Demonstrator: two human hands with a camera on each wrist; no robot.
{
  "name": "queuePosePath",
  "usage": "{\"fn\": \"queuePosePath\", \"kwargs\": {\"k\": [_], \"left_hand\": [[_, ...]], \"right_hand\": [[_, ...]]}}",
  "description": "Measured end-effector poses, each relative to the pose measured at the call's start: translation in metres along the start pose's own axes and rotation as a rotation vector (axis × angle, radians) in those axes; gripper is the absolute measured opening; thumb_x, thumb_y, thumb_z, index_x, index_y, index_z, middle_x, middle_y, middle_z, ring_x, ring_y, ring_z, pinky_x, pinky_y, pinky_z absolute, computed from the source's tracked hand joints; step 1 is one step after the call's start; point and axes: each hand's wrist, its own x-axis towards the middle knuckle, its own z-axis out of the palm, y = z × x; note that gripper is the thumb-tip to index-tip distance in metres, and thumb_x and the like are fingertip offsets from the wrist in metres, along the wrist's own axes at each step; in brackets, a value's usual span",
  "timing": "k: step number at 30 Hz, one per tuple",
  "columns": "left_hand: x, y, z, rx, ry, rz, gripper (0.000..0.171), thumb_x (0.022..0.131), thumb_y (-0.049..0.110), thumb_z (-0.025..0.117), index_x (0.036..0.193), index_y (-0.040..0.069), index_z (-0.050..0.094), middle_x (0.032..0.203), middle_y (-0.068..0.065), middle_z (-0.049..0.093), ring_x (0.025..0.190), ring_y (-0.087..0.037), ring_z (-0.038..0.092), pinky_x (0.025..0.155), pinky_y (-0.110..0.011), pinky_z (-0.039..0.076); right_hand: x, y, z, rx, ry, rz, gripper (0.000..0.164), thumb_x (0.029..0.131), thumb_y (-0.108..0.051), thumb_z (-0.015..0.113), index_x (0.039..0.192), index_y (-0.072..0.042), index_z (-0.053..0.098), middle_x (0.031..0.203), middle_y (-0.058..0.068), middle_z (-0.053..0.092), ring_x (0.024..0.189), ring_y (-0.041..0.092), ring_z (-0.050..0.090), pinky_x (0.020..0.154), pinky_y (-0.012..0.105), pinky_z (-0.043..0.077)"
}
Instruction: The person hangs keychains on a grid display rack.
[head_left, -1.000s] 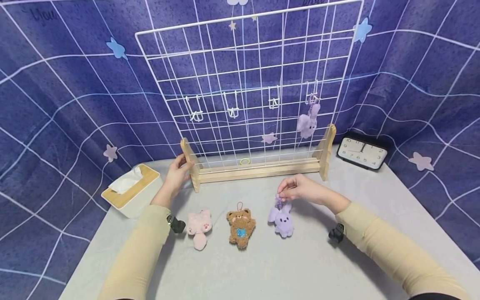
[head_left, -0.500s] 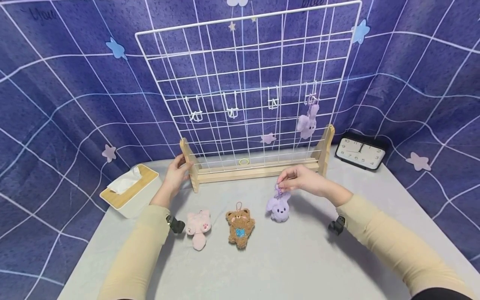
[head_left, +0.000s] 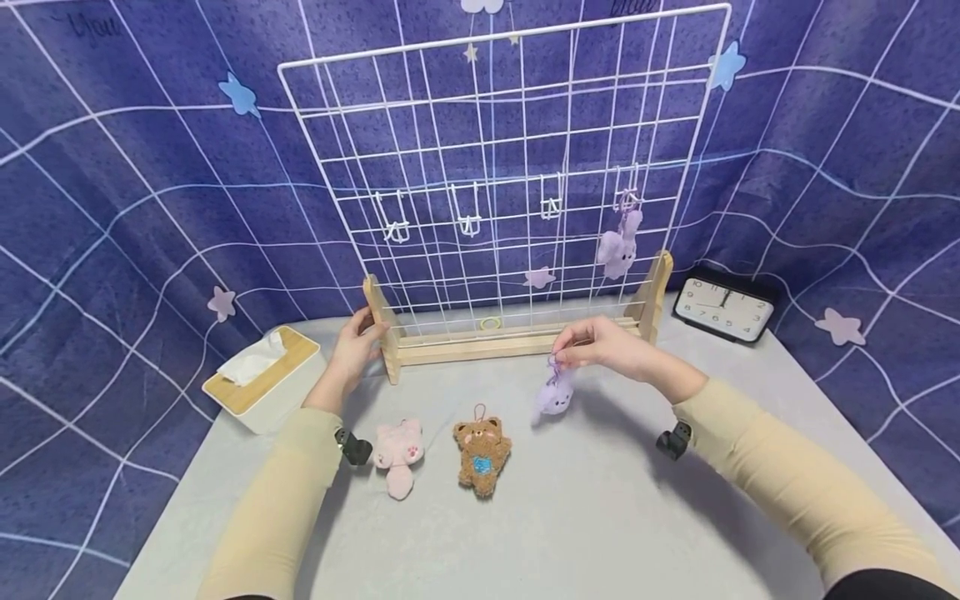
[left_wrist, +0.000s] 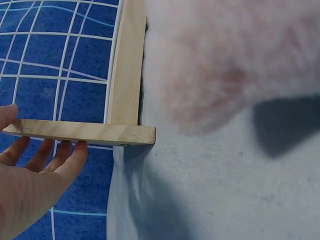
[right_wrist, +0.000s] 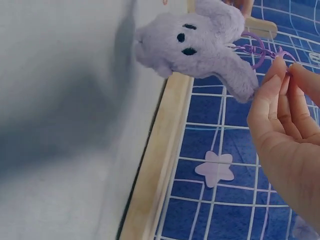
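Note:
My right hand (head_left: pixel 606 346) pinches the purple ring of a lilac plush bunny keychain (head_left: pixel 557 395). The bunny dangles below my fingertips, over the table in front of the rack; its face and ears show up close in the right wrist view (right_wrist: pixel 187 42). My left hand (head_left: pixel 352 346) holds the left wooden upright (left_wrist: pixel 80 131) of the stand, thumb on one side and fingers on the other. A white wire grid rack (head_left: pixel 491 158) rises from that stand. Another lilac bunny keychain (head_left: pixel 618 252) hangs on the rightmost hook. Three white hooks, such as the leftmost hook (head_left: pixel 396 231), carry nothing.
On the table (head_left: pixel 525 542) lie a pink plush keychain (head_left: pixel 399 457) and a brown bear keychain (head_left: pixel 482 454). A tissue box (head_left: pixel 262 379) stands at the left, a black-framed clock (head_left: pixel 723 308) at the back right. A yellow ring (head_left: pixel 490 323) shows behind the grid.
My right hand has lifted the lilac bunny off the table and moved it back toward the rack; the bunny has turned as it hangs. My left hand stays on the wooden upright.

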Motion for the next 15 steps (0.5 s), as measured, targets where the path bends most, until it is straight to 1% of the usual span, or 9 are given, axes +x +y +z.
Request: {"fn": "queuePosePath", "kwargs": {"k": [6, 11, 15], "left_hand": [[-0.002, -0.002, -0.001, 0.004, -0.001, 0.001, 0.062, 0.105, 0.006, 0.052, 0.159, -0.004, 0.023, 0.158, -0.029, 0.029, 0.143, -0.044, 0.032, 0.113, -0.061, 0.035], [-0.003, -0.001, -0.002, -0.002, 0.007, -0.001, 0.061, 0.106, 0.007, 0.052, 0.159, -0.003, 0.024, 0.159, -0.028, 0.029, 0.143, -0.043, 0.033, 0.114, -0.061, 0.034], [-0.004, 0.0, 0.0, -0.009, 0.01, -0.001, 0.06, 0.106, 0.007, 0.051, 0.159, -0.003, 0.024, 0.159, -0.028, 0.029, 0.144, -0.043, 0.032, 0.114, -0.06, 0.034]], "right_hand": [[0.003, -0.009, -0.004, -0.05, 0.03, -0.065, 0.017, 0.095, -0.004, 0.07, 0.107, 0.008, 0.07, 0.098, 0.015, 0.074, 0.09, 0.02, 0.07, 0.088, 0.034, 0.059], [0.004, -0.026, -0.006, -0.11, 0.068, -0.108, 0.015, 0.094, -0.008, 0.073, 0.105, 0.003, 0.073, 0.097, 0.014, 0.075, 0.09, 0.024, 0.071, 0.088, 0.034, 0.059], [0.005, -0.038, -0.008, -0.132, 0.109, -0.131, 0.013, 0.094, -0.008, 0.074, 0.103, 0.001, 0.074, 0.096, 0.012, 0.075, 0.09, 0.023, 0.07, 0.087, 0.031, 0.058]]}}
